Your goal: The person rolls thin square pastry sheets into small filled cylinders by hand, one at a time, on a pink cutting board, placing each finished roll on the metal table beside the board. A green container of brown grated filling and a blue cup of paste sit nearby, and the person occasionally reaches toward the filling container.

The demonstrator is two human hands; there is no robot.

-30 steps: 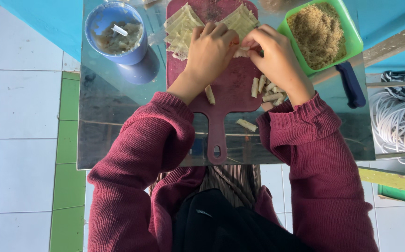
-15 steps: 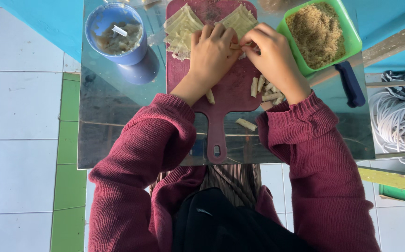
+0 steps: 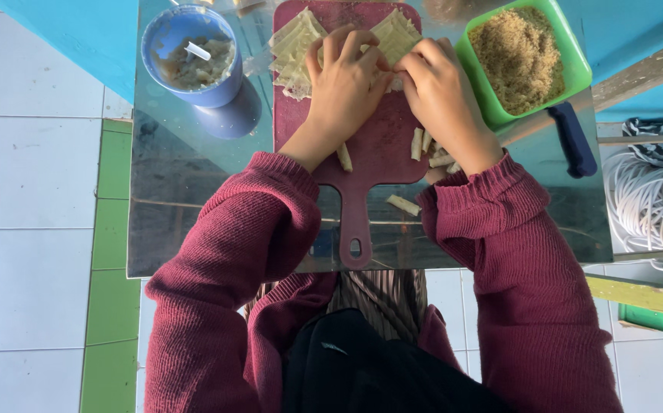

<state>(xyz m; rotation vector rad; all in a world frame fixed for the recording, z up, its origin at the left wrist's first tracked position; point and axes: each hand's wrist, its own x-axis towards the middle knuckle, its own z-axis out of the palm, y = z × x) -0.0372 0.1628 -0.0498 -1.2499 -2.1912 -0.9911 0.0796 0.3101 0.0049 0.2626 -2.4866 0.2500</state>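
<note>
Both hands, the left hand (image 3: 344, 86) and right hand (image 3: 444, 98), press curled fingers together on a pale wrapper (image 3: 392, 76) at the far end of the dark red cutting board (image 3: 381, 149). Finished rolls (image 3: 431, 149) lie beside the right wrist; a green tub of crumbs (image 3: 526, 57) stands on the tabletop (image 3: 186, 191).

Both hands meet at the far end of a dark red cutting board (image 3: 369, 153) on a shiny metal table (image 3: 186, 199). The left hand (image 3: 344, 80) and the right hand (image 3: 442, 92) press down together on a pale wrapper (image 3: 387, 76), fingers (image 3: 358, 42) curled over it. Stacks of pale square wrappers (image 3: 295, 46) lie just beyond. Small rolled pieces (image 3: 431, 149) sit beside the right wrist. A blue bowl (image 3: 190, 53) of filling stands left, a green tub (image 3: 526, 57) of crumbs right.
</note>
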